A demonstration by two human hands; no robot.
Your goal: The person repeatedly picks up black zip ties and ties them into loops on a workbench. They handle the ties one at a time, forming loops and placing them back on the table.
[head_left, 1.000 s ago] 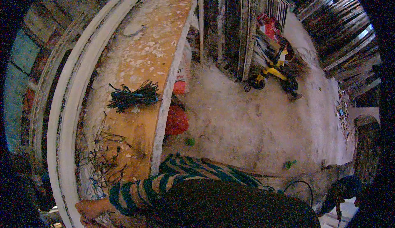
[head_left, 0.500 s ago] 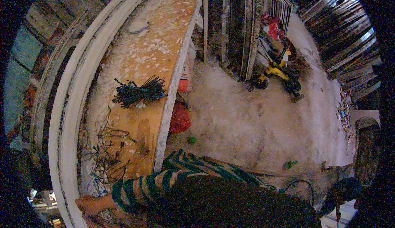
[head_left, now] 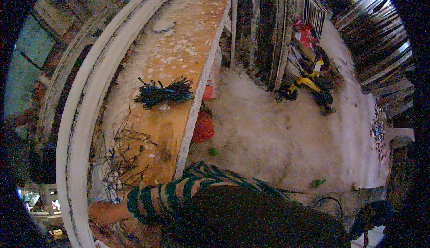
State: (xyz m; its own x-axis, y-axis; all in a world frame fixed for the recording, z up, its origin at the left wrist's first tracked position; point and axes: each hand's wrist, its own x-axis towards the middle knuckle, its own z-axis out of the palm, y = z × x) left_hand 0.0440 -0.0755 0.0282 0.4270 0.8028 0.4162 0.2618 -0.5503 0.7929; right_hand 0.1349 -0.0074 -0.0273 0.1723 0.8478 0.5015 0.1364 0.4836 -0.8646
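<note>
My right hand (head_left: 107, 213), in a green and tan striped sleeve, reaches across to the lower left, beside a long pale rail (head_left: 78, 158). Its fingers bend downward into shadow, and what they hold is too dark to make out. Just below, at the picture's lower edge, part of my left hand (head_left: 134, 233) shows, its fingers hidden. A tangle of loose thin dark wires (head_left: 130, 158) lies on the wooden board beyond my hands. Farther up the board rests a bundle of dark wires (head_left: 165, 93), gathered at its middle.
The wooden board (head_left: 197, 37) is strewn with pale flakes. Under its right edge are a red bag (head_left: 204, 127) and a small green thing (head_left: 213, 151) on the floor. A small yellow wheeled ride-on (head_left: 309, 82) stands by upright panels (head_left: 282, 33). Long strips (head_left: 376, 42) lean at far right.
The whole view has swung slightly, so the board and wires appear farther right and a little higher. My hands stay low beside the rail; the wire bundle lies unmoved on the board.
</note>
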